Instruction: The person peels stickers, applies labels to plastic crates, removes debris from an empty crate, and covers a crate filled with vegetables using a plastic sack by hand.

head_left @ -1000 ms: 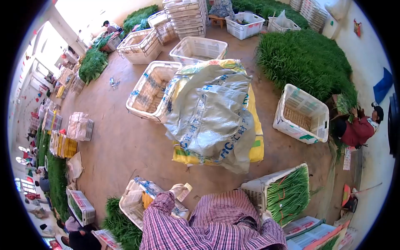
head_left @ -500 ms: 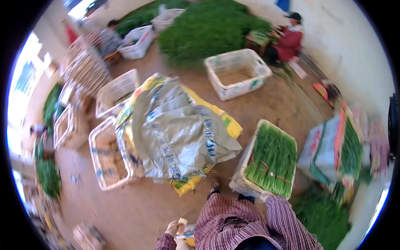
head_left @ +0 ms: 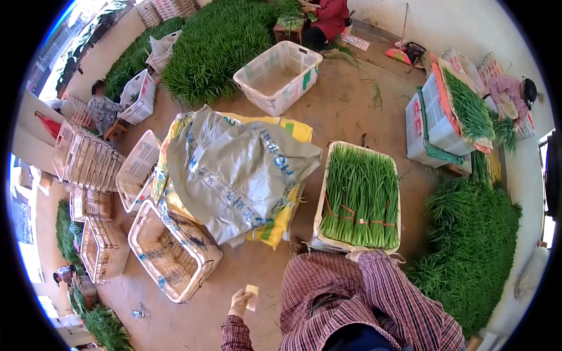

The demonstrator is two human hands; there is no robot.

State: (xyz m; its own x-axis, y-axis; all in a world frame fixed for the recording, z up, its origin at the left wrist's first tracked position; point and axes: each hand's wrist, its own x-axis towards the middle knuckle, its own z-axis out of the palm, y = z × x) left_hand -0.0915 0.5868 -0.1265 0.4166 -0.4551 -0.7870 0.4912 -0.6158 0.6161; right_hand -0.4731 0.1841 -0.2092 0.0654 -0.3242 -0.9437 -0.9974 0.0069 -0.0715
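My left hand (head_left: 240, 302) is at the lower middle, closed on a small pale yellow and pink card (head_left: 252, 297), away from my body. My right hand (head_left: 362, 253) rests at the near rim of a white crate (head_left: 399, 225); its fingers are partly hidden by the rim and sleeve. Inside that crate lie green stalks (head_left: 360, 187) in bundles tied with red bands, cut ends toward me. Left of the crate, a grey plastic sheet (head_left: 234, 169) with blue lettering covers a yellow-wrapped stack (head_left: 284, 225).
White crates (head_left: 278, 76) (head_left: 175, 251) stand around the covered stack. Green heaps (head_left: 216, 47) (head_left: 468, 251) lie at the back and right. Co-workers sit at the back (head_left: 329, 20), left (head_left: 104, 111) and right (head_left: 512, 93). Stacked boxes (head_left: 436, 117) stand at the right.
The view has swung rightward, and the crate of bundled stalks now shows whole in front of me. My left hand still holds the card, now farther from my body. My right hand stays by the crate.
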